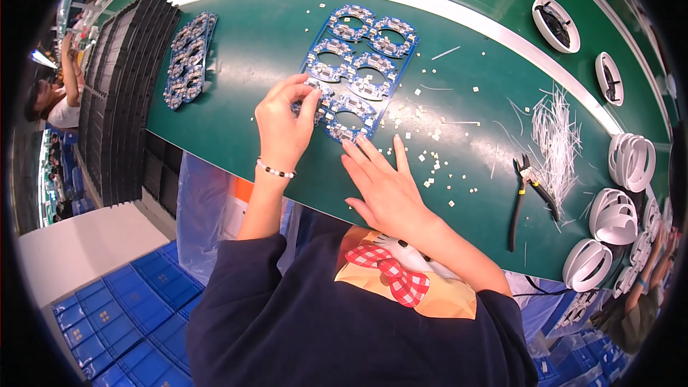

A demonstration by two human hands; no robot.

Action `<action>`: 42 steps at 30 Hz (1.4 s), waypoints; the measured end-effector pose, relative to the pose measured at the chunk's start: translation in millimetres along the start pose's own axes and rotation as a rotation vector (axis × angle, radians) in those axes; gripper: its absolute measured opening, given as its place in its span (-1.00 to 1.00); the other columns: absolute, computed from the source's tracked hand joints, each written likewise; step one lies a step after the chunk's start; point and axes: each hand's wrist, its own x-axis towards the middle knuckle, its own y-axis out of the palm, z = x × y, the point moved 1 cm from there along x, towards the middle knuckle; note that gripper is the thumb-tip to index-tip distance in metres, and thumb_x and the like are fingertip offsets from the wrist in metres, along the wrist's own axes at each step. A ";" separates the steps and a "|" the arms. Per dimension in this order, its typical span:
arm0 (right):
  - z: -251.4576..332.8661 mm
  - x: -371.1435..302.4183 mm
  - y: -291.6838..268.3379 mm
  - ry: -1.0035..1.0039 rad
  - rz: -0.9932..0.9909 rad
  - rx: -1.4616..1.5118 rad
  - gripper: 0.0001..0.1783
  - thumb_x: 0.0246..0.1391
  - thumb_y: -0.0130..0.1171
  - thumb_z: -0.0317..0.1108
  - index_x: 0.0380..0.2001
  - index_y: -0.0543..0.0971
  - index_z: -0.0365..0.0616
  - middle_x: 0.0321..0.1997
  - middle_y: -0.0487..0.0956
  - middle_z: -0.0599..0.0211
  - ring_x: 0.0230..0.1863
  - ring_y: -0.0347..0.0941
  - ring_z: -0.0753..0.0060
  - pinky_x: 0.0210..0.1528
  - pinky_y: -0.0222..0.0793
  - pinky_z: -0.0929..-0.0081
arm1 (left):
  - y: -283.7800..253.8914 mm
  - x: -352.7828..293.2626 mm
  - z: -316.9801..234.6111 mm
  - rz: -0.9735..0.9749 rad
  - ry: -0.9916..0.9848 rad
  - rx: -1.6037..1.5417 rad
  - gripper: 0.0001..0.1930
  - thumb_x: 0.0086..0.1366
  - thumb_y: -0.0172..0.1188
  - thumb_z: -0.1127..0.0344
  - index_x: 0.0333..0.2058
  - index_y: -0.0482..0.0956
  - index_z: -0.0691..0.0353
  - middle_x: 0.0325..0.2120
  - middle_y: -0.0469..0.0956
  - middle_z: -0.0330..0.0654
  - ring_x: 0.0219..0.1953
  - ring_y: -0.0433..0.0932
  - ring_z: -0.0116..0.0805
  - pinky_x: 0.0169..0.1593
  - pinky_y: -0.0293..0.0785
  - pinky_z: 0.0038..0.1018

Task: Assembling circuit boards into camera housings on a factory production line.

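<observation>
A blue circuit board panel (376, 61) with several ring-shaped sections, set with small components, lies on the green work table in front of me. My left hand (285, 116), a beaded bracelet at its wrist, is over the panel's near left section. Its thumb and index finger come together in a pinch there, and whatever lies between them is too small to make out. At the panel's near right corner, my right hand (383, 185) rests palm down with its fingers spread. Its fingertips are at the panel's edge and it grips nothing.
Small pale square pieces (432, 156) are scattered right of the panel. Cutting pliers (522, 197) lie beside a heap of thin white strips (555, 136). White rings (613, 216) line the right edge. Another board stack (190, 61) and black trays (122, 100) are on the left.
</observation>
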 end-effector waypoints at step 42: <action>0.5 0.6 0.0 0.009 0.004 0.003 -0.35 -0.17 0.23 -0.26 0.03 0.31 -0.24 0.23 0.15 0.22 0.30 -0.03 0.20 0.23 -0.28 -0.25 | 11.5 -18.1 -21.5 0.016 0.223 -0.088 -0.85 0.01 0.14 0.54 -0.38 0.58 0.27 -0.37 0.57 -0.13 -0.28 0.53 -0.20 -0.14 0.42 -0.40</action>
